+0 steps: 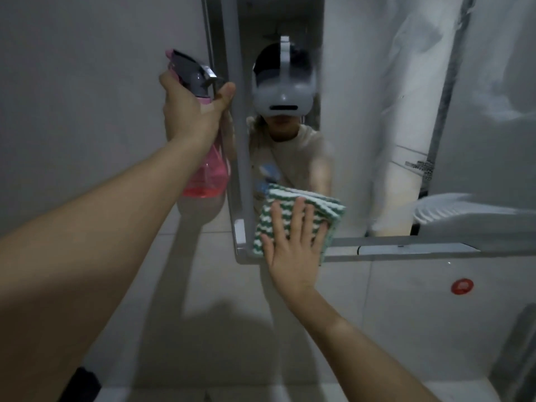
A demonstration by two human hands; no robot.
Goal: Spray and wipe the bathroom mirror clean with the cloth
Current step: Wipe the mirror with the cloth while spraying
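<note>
I keep the spray bottle (204, 158) raised by the mirror's (362, 126) left edge, out of the cloth's path, I judge. My left hand (191, 111) is wrapped around its neck. My right hand (293, 239), fingers spread flat, presses the folded striped cloth (307, 203) against the mirror's lower left corner, clasping nothing.
</note>
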